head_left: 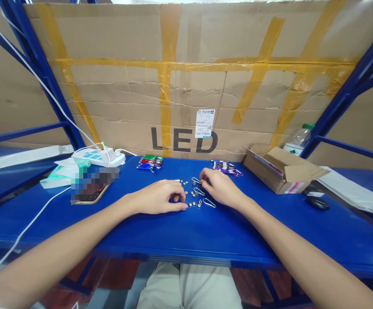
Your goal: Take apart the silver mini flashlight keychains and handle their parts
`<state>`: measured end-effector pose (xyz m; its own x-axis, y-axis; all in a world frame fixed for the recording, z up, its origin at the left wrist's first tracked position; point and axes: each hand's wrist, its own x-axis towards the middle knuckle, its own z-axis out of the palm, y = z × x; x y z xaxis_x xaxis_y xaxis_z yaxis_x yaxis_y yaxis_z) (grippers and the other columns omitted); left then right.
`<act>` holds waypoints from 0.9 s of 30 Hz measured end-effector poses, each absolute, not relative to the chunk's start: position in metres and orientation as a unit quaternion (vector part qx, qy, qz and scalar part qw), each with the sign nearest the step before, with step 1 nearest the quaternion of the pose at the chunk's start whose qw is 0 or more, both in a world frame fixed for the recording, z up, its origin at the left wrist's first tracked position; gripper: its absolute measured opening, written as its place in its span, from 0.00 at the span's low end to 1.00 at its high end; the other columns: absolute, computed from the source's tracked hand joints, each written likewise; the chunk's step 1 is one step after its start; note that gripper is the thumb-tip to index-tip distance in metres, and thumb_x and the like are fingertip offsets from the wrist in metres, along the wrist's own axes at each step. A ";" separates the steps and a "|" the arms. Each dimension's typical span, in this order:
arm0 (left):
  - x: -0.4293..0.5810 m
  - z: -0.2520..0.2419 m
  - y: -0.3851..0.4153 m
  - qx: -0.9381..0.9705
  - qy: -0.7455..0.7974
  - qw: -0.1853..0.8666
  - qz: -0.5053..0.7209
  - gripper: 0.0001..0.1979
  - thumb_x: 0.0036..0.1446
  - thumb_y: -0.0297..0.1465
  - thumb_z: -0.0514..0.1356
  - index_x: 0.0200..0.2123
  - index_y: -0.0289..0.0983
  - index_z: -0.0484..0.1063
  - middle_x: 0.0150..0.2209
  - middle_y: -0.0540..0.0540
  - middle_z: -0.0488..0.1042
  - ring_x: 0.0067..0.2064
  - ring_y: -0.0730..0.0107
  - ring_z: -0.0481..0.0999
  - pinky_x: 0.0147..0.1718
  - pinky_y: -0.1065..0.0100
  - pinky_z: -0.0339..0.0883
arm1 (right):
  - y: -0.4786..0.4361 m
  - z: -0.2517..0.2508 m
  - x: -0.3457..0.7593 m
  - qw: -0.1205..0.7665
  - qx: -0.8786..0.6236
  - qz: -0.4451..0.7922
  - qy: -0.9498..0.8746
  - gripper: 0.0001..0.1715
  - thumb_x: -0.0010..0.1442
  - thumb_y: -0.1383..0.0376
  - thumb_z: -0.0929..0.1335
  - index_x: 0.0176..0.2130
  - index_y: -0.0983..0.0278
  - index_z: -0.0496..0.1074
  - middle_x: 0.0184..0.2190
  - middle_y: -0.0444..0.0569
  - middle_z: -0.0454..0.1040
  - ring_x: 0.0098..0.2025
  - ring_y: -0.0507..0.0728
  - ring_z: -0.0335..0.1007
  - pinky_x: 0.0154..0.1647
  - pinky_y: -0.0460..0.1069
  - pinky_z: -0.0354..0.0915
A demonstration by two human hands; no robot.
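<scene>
Across the middle of the blue bench [186, 234], the left hand [163, 196] and right hand [221, 187] rest, fingers curled; I cannot tell whether either grips anything. Three silver carabiner clips [209, 203] lie left of the right hand, the one nearest the far edge by its fingertips. Small round metal pieces [194, 195] lie between both hands.
</scene>
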<state>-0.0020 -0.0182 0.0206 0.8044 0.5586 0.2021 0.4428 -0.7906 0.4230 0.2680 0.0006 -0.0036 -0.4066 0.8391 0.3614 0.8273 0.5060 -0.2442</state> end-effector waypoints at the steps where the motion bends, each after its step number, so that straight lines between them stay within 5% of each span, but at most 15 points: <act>1: -0.002 0.020 -0.018 0.932 0.271 0.177 0.161 0.13 0.69 0.44 0.65 0.42 0.41 0.82 0.36 0.48 0.78 0.37 0.65 0.77 0.39 0.65 0.67 | -0.001 -0.002 0.268 0.224 -0.498 0.015 -0.838 0.08 0.70 0.72 0.64 0.42 0.60 0.70 0.40 0.51 0.80 0.42 0.61 0.74 0.44 0.52 0.64; 12: -0.004 0.015 -0.009 0.934 0.294 0.108 0.172 0.13 0.76 0.39 0.57 0.45 0.40 0.78 0.40 0.46 0.81 0.41 0.62 0.79 0.41 0.64 0.66 | -0.003 0.006 0.269 0.297 -0.467 0.015 -0.833 0.14 0.63 0.77 0.61 0.41 0.59 0.66 0.41 0.50 0.78 0.43 0.61 0.71 0.46 0.53 0.64; 20: -0.003 0.022 -0.018 0.937 0.260 0.141 0.185 0.07 0.64 0.25 0.59 0.40 0.38 0.77 0.40 0.47 0.81 0.37 0.67 0.76 0.39 0.66 0.67 | -0.005 0.003 0.266 0.302 -0.434 0.025 -0.849 0.12 0.63 0.75 0.61 0.42 0.60 0.66 0.42 0.50 0.76 0.44 0.61 0.70 0.46 0.53 0.64; 27: 0.000 0.023 -0.021 0.946 0.254 0.141 0.145 0.05 0.62 0.25 0.60 0.33 0.37 0.74 0.34 0.48 0.76 0.36 0.66 0.73 0.39 0.66 0.63 | -0.007 0.003 0.266 0.292 -0.413 0.059 -0.861 0.10 0.64 0.74 0.63 0.43 0.60 0.66 0.41 0.49 0.75 0.42 0.60 0.68 0.45 0.54 0.63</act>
